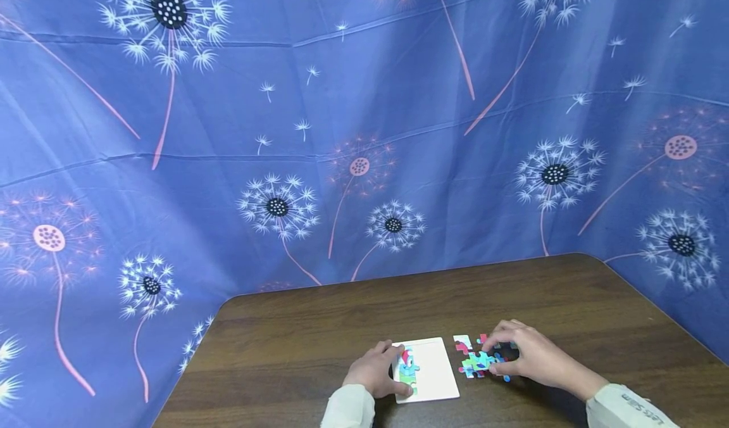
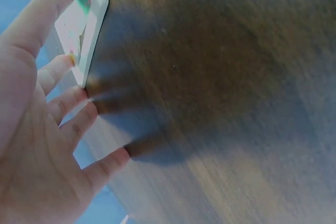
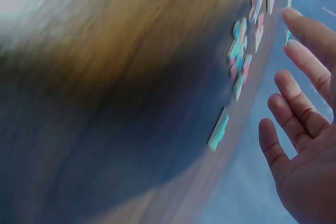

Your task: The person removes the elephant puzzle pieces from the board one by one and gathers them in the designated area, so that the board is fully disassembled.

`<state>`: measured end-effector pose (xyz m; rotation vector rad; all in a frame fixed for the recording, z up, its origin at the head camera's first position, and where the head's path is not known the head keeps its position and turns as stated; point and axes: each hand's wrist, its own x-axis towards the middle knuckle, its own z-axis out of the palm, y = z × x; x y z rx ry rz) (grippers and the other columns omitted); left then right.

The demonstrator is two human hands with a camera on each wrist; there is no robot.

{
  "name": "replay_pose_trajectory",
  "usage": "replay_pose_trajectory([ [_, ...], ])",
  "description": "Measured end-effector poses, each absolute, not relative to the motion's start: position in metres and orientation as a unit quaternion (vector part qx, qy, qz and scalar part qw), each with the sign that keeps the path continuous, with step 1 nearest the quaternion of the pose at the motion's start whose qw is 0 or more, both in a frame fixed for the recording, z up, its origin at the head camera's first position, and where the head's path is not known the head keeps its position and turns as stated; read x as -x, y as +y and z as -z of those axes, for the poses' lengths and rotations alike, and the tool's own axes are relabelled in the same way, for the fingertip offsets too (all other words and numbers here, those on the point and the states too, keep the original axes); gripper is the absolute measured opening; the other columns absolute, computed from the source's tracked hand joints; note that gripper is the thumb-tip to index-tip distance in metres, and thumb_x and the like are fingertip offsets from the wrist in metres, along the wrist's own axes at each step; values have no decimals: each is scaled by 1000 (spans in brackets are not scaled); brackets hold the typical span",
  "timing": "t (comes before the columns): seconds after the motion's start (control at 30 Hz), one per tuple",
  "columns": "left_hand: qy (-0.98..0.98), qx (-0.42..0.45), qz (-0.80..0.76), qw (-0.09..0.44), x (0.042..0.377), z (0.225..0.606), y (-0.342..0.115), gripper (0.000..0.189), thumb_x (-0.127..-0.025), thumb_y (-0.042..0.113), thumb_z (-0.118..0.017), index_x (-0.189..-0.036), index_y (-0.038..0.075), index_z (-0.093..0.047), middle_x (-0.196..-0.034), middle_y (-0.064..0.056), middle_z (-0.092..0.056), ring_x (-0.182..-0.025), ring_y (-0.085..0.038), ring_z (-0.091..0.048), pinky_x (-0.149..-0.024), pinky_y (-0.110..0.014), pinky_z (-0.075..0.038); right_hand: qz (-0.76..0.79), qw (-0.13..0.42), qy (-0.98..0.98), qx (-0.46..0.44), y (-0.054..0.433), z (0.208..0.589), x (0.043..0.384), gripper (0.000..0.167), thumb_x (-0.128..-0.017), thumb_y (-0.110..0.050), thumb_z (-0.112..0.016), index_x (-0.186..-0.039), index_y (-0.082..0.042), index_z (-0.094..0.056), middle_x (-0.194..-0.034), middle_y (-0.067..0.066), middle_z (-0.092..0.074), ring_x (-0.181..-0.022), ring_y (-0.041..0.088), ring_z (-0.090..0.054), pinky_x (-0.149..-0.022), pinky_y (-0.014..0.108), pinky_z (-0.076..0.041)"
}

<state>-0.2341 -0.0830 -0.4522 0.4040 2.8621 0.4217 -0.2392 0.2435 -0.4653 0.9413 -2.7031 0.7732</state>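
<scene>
Jigsaw board [image 1: 437, 368] on bench [image 1: 319, 333], assembled pieces [image 1: 408, 370] along its left side; spread left hand [image 1: 371, 372] steadies left edge. Right of board, right hand [image 1: 526, 352] apparently pinches puzzle piece [image 1: 478, 360] above loose pieces [image 1: 462, 340]. Likely picking step; next move calls for matching tabs on board.

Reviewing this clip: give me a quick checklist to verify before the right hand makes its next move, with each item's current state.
1. Board steadied: ok. The left hand rests on the left side of the white board.
2. Room on the board: ok. A coloured strip lies along its left side; the area right of that is bare white.
3. Loose pieces within reach: ok. The loose puzzle pieces lie beside the board, by the right hand.
4. Loose pieces spread out and uncovered: not ok. They cluster, and the right hand hides some.
5. Piece securely pinched: cannot tell. Fingertips overlap the cluster.
</scene>
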Motion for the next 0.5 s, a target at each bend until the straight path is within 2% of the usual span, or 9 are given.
replay_pose_trajectory([
  [0.2, 974, -133, -144, 115, 234, 451, -82, 70, -81, 41, -86, -143, 21, -59, -148, -9, -51, -131, -34, -53, -97, -53, -52, -256, 114, -908, -313, 258, 466, 238, 25, -80, -42, -85, -99, -32, -73, -100, -19, -61, -95, 6, -57, -74, 35, -52],
  [0.37, 974, -134, -144, 112, 233, 450, -83, 70, -81, 40, -86, -142, 20, -59, -148, -9, -51, -131, -34, -53, -97, -53, -53, -251, 100, -919, -288, 270, 465, 235, 23, -83, -45, -83, -101, -34, -73, -100, -19, -61, -95, 7, -57, -75, 43, -50],
  [0.5, 973, -132, -151, 117, 234, 451, -83, 70, -81, 40, -86, -143, 21, -59, -149, -9, -51, -132, -35, -53, -97, -55, -52, -242, 118, -920, -285, 280, 468, 234, 24, -81, -42, -85, -100, -34, -73, -98, -20, -60, -94, 5, -56, -73, 39, -49],
])
